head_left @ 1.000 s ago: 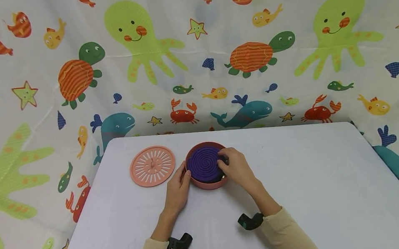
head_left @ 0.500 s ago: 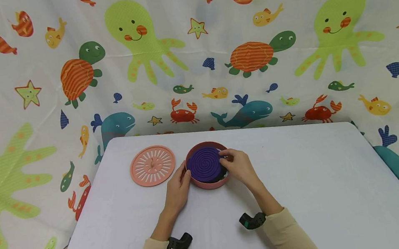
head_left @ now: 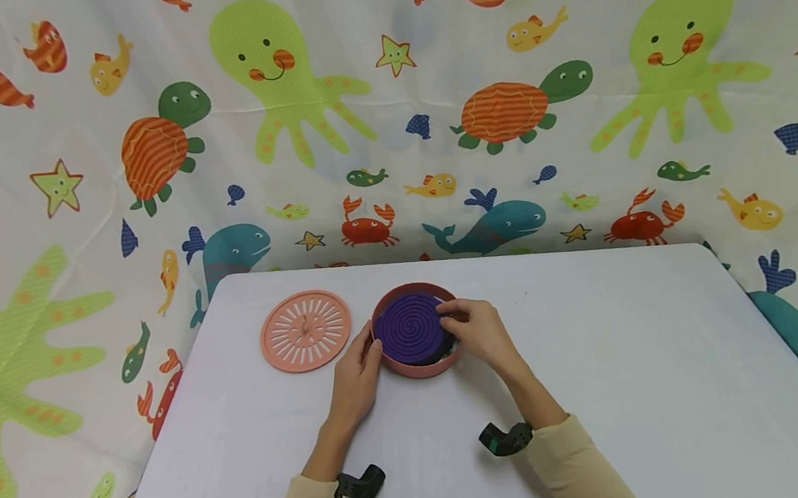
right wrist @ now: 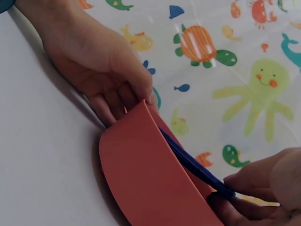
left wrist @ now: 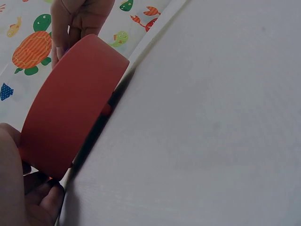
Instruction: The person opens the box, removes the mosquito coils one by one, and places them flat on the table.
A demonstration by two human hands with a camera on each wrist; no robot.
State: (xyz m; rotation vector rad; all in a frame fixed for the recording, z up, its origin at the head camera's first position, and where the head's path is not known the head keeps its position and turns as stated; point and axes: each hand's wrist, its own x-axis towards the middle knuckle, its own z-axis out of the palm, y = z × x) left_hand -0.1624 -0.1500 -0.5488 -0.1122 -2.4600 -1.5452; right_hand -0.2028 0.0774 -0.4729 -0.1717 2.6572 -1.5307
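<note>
A purple mosquito coil [head_left: 410,329] lies inside a round coral-coloured box [head_left: 423,371], over something dark that shows along its lower right edge. My left hand [head_left: 354,379] holds the box by its left side, thumb at the rim. With thumb and fingers, my right hand [head_left: 481,332] pinches the coil's right edge. In the right wrist view that edge of the coil [right wrist: 193,165] is tilted up to the rim, between the right fingertips [right wrist: 233,180]. The left wrist view shows the outer wall of the box [left wrist: 75,108], hiding the coil.
To the left of the box lies a flat round coral lid [head_left: 307,333] with radiating slots and a small prong at its centre. Both stand near the far edge of a white table [head_left: 610,356]. A sea-animal curtain [head_left: 382,117] hangs behind.
My right hand has shifted slightly to the right along the coil's edge, and more of the dark layer under the coil shows. The left hand, box and lid stay where they were.
</note>
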